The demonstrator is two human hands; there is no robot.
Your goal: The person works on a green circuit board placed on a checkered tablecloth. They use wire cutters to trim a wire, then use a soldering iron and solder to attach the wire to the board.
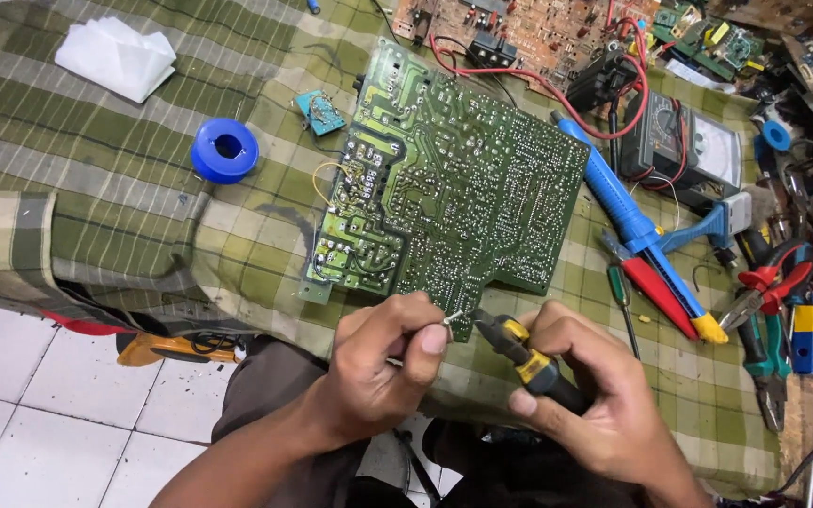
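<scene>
A left hand point(383, 362) pinches a small metal-legged component point(452, 320) steady while the right hand point(595, 395), grip closed around yellow-handled pliers point(519, 350), brings the tips to it, just below a green circuit board point(444, 179) on a checked cloth point(96, 160).

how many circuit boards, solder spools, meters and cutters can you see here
Circuit boards: 4 – large green board, small teal board, brown board, green board at the far edge
Solder spools: 1 – blue spool
Meters: 1 – multimeter
Cutters: 1 – yellow-and-black cutters in the right hand; the left hand pinches a small part
Total: 7
</scene>
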